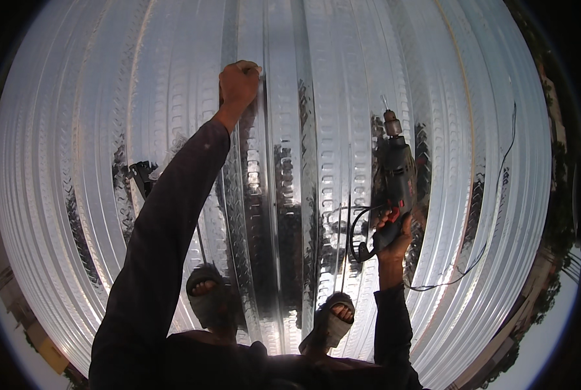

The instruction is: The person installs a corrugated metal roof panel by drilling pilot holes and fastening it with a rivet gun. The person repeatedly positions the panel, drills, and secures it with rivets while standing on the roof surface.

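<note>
My right hand is wrapped round the handle of a dark corded power drill. The drill's chuck points away from me, and a thin shiny bit sticks out of it. Out ahead, my left arm reaches across the ribbed metal sheeting. My left hand is closed with its fingers curled, close to a raised rib of the sheeting. What those fingers hold, if anything, is hidden.
A small black object lies on the sheeting left of my forearm. The drill's black cord trails off to the right. My feet stand on the ribbed metal. Trees and buildings show beyond its side edges.
</note>
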### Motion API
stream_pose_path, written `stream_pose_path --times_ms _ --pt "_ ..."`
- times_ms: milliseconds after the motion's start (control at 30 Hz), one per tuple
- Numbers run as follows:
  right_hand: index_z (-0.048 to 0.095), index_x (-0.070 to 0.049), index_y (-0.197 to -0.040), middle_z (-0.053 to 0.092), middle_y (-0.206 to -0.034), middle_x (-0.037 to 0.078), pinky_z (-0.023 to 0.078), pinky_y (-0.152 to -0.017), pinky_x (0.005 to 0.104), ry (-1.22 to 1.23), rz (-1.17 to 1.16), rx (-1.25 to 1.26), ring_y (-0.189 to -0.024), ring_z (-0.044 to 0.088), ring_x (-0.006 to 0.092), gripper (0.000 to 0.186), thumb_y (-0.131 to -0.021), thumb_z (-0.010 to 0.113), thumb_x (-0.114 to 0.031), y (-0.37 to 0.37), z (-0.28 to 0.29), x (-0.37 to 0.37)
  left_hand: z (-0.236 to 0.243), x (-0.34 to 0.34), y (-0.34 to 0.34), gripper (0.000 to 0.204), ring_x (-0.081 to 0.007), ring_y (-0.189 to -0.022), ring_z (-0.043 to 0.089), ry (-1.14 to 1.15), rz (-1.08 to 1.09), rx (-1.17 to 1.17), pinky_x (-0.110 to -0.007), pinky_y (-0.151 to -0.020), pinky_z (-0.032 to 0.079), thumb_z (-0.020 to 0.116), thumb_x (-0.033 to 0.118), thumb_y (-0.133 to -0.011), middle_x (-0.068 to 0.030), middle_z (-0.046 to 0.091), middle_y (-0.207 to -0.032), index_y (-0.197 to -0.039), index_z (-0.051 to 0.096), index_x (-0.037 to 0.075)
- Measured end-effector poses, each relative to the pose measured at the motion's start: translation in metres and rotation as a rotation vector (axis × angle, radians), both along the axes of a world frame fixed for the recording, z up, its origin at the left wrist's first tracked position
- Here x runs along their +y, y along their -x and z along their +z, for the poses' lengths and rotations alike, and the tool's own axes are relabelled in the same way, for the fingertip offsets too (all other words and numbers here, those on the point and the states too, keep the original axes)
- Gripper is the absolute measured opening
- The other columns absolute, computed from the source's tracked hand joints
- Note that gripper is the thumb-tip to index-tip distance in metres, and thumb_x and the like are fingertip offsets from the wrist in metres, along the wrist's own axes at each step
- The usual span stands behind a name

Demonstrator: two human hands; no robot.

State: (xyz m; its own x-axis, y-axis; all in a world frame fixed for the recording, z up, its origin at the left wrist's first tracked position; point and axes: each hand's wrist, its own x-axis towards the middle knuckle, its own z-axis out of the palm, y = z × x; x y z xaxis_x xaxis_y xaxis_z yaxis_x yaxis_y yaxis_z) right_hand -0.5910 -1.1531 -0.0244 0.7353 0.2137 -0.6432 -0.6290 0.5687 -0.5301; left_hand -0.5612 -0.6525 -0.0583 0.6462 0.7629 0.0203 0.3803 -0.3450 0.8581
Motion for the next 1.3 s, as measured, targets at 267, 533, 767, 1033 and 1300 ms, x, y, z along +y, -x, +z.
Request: stream_pose_path --times_ms 267,533,767,1033,1300 --pt "0.055 -0.005 -0.130 0.063 -0.101 0.009 0.053 -0.073 0.0343 0.019 0.141 -0.201 -0.084 0.061 0.0217 0.053 -0.105 0.046 -0.051 0.002 -0.007 0.013 0.006 -0.002 0.013 0.028 -0.0259 -0.084 0.074 -0.238 -0.075 0.072 -0.035 -0.077 0.056 0.072 0.015 -0.087 -0.0191 0.076 -0.099 -0.109 0.074 -0.001" --pt "0.062 -0.003 -0.127 0.069 -0.093 0.013 0.054 -0.062 0.0361 1.032 0.401 0.007 -0.073 0.066 0.0202 0.056 -0.101 0.053 -0.052 0.009 0.026 -0.014 0.075 -0.020 0.178 0.023 -0.0210 -0.080 0.069 0.050 0.333 -0.313 -0.034 -0.076 0.054 0.066 0.010 -0.090 -0.0155 0.074 -0.093 -0.108 0.071 -0.004" --pt "0.057 0.006 -0.135 0.070 -0.083 0.011 0.050 -0.070 0.0291 1.176 0.730 -0.969 -0.075 0.060 0.0113 0.047 -0.096 0.069 -0.018 -0.003 0.119 0.061 0.045 0.016 0.376 0.047 -0.0346 -0.101 0.068 -0.044 0.565 0.323 -0.045 -0.087 0.052 0.075 0.033 -0.082 -0.0196 0.070 -0.109 -0.117 0.068 0.001" --pt "0.062 0.002 -0.123 0.067 -0.101 0.017 0.056 -0.076 0.0444 0.890 1.567 -1.738 -0.086 0.069 0.0329 0.041 -0.093 0.070 -0.024 0.068 0.139 0.279 0.035 -0.019 0.371 0.039 -0.0436 -0.099 0.066 0.087 0.557 0.472 -0.052 -0.087 0.051 0.066 0.022 -0.082 -0.0250 0.066 -0.110 -0.112 0.059 -0.002" --pt "0.058 0.010 -0.126 0.065 -0.096 0.026 0.053 -0.078 0.0435 0.641 1.718 -1.375 -0.087 0.067 0.0339 0.060 -0.097 0.063 -0.042 0.128 0.158 0.360 0.103 -0.099 0.374 0.027 -0.0348 -0.085 0.060 -0.121 0.558 0.035 -0.046 -0.077 0.048 0.059 0.002 -0.083 -0.0193 0.058 -0.097 -0.109 0.055 -0.006"
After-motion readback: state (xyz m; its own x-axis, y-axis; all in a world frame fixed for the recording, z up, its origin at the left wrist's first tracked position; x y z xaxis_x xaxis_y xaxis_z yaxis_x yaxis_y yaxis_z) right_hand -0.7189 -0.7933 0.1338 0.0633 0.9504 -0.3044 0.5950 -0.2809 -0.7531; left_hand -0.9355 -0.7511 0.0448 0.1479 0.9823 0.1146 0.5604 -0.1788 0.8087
